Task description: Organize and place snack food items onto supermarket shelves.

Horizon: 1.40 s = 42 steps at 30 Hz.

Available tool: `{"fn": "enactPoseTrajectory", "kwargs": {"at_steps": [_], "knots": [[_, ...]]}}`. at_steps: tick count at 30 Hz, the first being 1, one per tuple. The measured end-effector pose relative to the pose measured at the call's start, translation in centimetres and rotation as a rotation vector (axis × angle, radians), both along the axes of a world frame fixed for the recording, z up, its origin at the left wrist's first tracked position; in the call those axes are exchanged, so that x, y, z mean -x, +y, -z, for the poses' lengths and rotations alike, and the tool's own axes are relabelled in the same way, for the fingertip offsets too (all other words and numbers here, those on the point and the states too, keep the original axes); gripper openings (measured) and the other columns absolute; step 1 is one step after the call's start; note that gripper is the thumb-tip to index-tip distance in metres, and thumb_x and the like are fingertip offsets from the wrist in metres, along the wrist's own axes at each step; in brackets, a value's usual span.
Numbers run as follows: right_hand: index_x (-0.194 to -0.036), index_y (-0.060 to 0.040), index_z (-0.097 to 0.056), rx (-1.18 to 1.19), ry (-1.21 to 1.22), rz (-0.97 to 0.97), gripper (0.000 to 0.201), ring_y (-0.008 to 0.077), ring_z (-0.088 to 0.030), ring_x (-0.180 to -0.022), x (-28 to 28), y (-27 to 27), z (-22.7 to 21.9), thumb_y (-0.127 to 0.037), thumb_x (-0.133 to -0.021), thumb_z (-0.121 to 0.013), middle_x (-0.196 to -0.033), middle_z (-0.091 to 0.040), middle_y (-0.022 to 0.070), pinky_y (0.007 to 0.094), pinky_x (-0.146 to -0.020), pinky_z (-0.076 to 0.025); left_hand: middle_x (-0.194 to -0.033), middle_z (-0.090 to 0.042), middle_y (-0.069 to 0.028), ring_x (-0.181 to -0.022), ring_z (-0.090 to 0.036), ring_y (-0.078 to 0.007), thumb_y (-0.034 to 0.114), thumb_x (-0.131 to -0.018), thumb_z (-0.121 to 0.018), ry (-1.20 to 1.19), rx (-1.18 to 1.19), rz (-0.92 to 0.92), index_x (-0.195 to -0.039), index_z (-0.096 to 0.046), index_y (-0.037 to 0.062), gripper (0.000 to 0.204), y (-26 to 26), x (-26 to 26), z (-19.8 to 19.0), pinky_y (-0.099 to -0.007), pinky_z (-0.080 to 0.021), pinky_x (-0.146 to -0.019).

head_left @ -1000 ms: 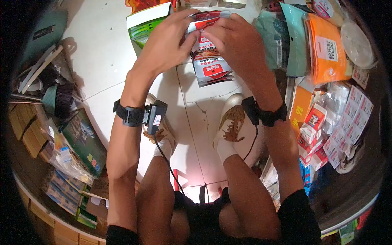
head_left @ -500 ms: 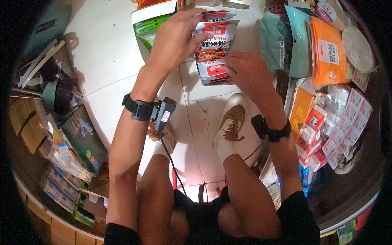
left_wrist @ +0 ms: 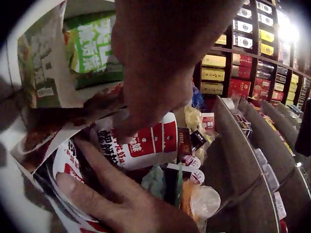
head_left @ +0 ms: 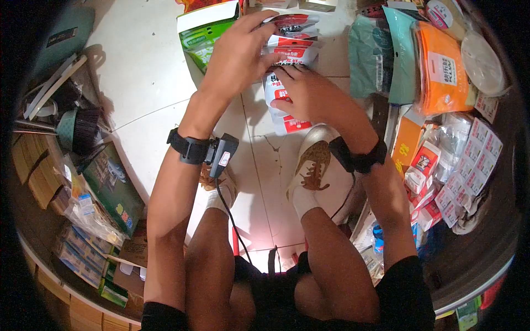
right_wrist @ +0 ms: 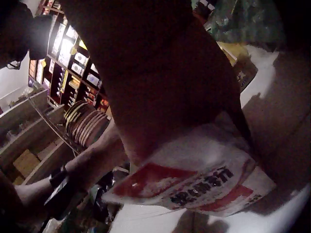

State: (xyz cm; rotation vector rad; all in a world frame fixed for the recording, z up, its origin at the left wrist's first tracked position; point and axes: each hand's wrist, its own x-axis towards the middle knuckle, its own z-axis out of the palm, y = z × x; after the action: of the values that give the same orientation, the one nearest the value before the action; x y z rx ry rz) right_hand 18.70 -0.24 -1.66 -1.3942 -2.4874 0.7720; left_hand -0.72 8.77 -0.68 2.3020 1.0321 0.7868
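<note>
White floor tiles (head_left: 143,77) lie under a seated person, with goods heaped on both sides. Both hands work on a stack of red-and-white food packets (head_left: 290,44) standing on the floor ahead of the shoes.

At the top of the stack, the left hand (head_left: 237,55) curls its fingers over the upper packets and grips them; the left wrist view shows its thumb pressed on a red-and-white packet (left_wrist: 146,145). Just below it, the right hand (head_left: 309,94) lies on the lower packets with fingers curled onto them, and its index finger (left_wrist: 92,194) stretches across the printed face of a packet. In the right wrist view a packet (right_wrist: 194,179) shows beneath that palm. The two hands are almost touching.

Directly beyond the left hand stands a green-and-white carton (head_left: 201,33). Beside the right hand, on its outer side, lean teal bags (head_left: 381,55) and an orange pack (head_left: 441,66), with small red boxes (head_left: 425,165) nearer the body. Far out from the left hand lies a brush (head_left: 77,132). Shelves of boxed goods (left_wrist: 248,48) fill the background.
</note>
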Motion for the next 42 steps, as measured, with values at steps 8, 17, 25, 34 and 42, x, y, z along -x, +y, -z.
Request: {"fn": "enactPoseTrajectory", "kwargs": {"at_steps": [8,17,25,34,42], "knots": [[-0.120,0.0071,-0.064,0.103,0.008,0.079,0.053,0.0393,-0.060,-0.115,0.7,-0.3,-1.9,-0.031,-0.086,-0.078,-0.123,-0.063,0.0221,0.0463,-0.100,-0.049,-0.124,-0.070,-0.0207,-0.094,-0.071,-0.0390,0.021,-0.085,-0.082,0.008,0.036,-0.109,-0.124,-0.069,0.0023,0.046,0.5,-0.4,0.1,-0.0418,-0.057,-0.081],[-0.124,0.0071,-0.064,-0.063,-0.012,0.024,0.059,0.0382,-0.061,-0.105,1.0,-0.3,-1.2,-0.032,-0.082,-0.079,-0.113,-0.062,0.0215,0.0460,-0.100,-0.048,-0.092,-0.074,-0.0210,-0.071,-0.072,-0.0326,0.027,-0.086,-0.082,0.091,-0.024,-0.148,-0.116,-0.072,0.0013,0.041,1.4,-0.7,0.8,-0.0405,-0.055,-0.067],[-0.122,0.0122,-0.062,-0.117,-0.029,-0.014,0.076,0.0431,-0.056,-0.120,1.3,-0.1,-0.4,-0.047,-0.078,-0.079,-0.123,-0.059,0.0304,0.0504,-0.104,-0.045,-0.075,-0.072,-0.0207,-0.066,-0.072,-0.0344,0.032,-0.087,-0.082,0.080,0.101,-0.237,-0.105,-0.077,-0.0001,0.038,1.8,-1.3,-0.2,-0.0403,-0.054,-0.062],[-0.129,0.0138,-0.059,0.072,-0.186,0.084,0.081,0.0408,-0.040,-0.141,2.2,0.3,1.0,-0.058,-0.091,-0.066,-0.145,-0.048,0.0283,0.0493,-0.115,-0.036,-0.075,-0.072,-0.0198,-0.068,-0.072,-0.0350,0.038,-0.085,-0.082,0.097,0.076,-0.262,-0.107,-0.078,0.0023,0.043,1.8,-1.5,0.0,-0.0412,-0.055,-0.064],[-0.131,0.0140,-0.057,0.035,-0.265,0.083,0.086,0.0458,-0.042,-0.138,2.8,0.3,1.1,-0.063,-0.093,-0.061,-0.140,-0.052,0.0295,0.0525,-0.119,-0.032,-0.077,-0.073,-0.0193,-0.067,-0.071,-0.0362,0.040,-0.086,-0.081,0.074,0.105,-0.291,-0.107,-0.078,0.0040,0.042,1.7,-1.2,0.0,-0.0417,-0.055,-0.063]]}}
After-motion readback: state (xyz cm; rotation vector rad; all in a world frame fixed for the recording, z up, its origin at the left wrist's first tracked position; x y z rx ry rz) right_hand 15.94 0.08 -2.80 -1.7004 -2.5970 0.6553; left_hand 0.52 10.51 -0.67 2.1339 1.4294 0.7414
